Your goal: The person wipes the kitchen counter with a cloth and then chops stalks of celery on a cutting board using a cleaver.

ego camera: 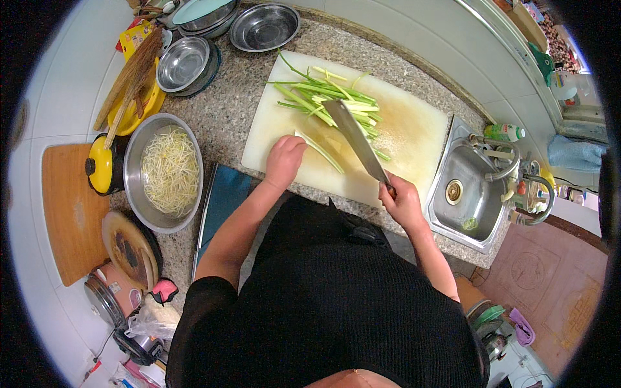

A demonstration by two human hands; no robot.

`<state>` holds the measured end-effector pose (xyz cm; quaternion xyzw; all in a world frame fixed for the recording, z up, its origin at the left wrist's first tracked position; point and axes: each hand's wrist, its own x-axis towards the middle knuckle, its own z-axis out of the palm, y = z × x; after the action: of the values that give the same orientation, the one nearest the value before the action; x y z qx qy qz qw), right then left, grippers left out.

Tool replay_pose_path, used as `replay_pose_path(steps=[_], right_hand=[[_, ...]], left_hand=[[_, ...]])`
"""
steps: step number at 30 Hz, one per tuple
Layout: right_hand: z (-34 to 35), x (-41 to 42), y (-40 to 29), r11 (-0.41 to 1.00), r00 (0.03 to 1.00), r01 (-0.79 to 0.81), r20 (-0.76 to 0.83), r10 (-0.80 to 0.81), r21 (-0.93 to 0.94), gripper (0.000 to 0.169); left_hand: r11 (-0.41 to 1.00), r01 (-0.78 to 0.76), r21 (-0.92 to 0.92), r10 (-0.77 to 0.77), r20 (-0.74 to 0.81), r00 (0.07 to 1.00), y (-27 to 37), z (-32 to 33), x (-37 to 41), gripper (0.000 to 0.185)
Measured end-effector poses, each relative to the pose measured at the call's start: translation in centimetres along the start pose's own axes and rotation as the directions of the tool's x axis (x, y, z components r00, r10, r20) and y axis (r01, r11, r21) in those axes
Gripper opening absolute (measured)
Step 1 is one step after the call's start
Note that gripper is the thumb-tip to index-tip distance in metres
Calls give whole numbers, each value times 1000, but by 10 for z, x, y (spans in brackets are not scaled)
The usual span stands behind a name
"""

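A white plastic cutting board (412,140) lies on the counter with a heap of cut green stalks (335,94), celery by their look. My right hand (401,198) grips the wooden handle of a cleaver (351,136), whose blade slants up and left over the board, its tip at the heap. At the board's near left part, my left hand (287,157) has its fingers closed on the upper end of a single pale green stalk (326,154). That stalk lies slanted on the board, left of the blade and apart from the heap.
Left stands a metal bowl of bean sprouts (171,172). Metal bowls (183,64) and a shallow metal basin (265,27) stand at the back. A steel sink (468,186) with a faucet adjoins the board's right side. A brown wooden board (75,213) leans on the left wall.
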<state>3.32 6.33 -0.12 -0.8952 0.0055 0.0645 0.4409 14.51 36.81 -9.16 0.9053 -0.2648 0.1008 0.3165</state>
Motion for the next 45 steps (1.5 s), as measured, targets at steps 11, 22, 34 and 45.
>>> replay_pose_path(steps=[11,22,34,45], right_hand=[[20,21,-37,978,976,58,220,-13,-199,47],[36,34,-42,975,969,15,242,40,-223,46],[27,37,-57,974,958,-57,263,115,-218,43],[31,41,-56,971,961,-60,251,119,-230,31]], left_hand=[[999,-45,2,45,-33,998,-10,8,0,16],[998,-61,-30,60,-32,998,-10,10,7,11],[998,-62,-24,62,3,998,-10,15,13,10],[997,-47,-66,47,-6,999,-13,19,13,9]])
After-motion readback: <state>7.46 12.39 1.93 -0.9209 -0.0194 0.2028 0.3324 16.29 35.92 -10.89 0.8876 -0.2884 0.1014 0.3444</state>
